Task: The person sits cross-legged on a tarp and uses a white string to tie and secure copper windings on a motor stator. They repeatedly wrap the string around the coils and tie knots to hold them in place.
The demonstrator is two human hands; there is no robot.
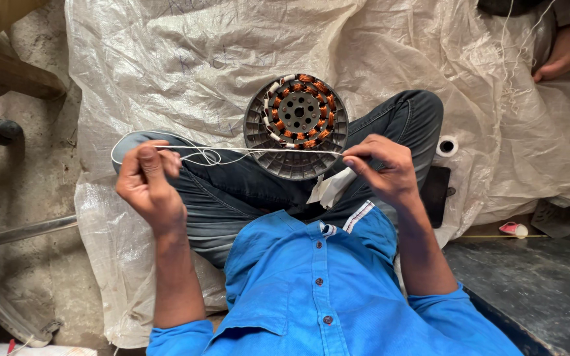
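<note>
Across the person's crossed legs, the left hand point(148, 181) and right hand point(382, 166) each pinch the white thread point(265, 152), pulling it taut over the copper-wound stator point(296, 125) resting against the knees, seemingly for lacing.

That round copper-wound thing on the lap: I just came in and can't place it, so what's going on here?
A person in a blue shirt sits cross-legged on white sacking with a round motor stator, wound with copper coils, resting on their jeans. A thin white cord is stretched in front of it between both hands: the left hand pinches a looped end, and the right hand pinches the other end, with a strip of white paper hanging beneath it. Another person's hand rests at the upper right.
</note>
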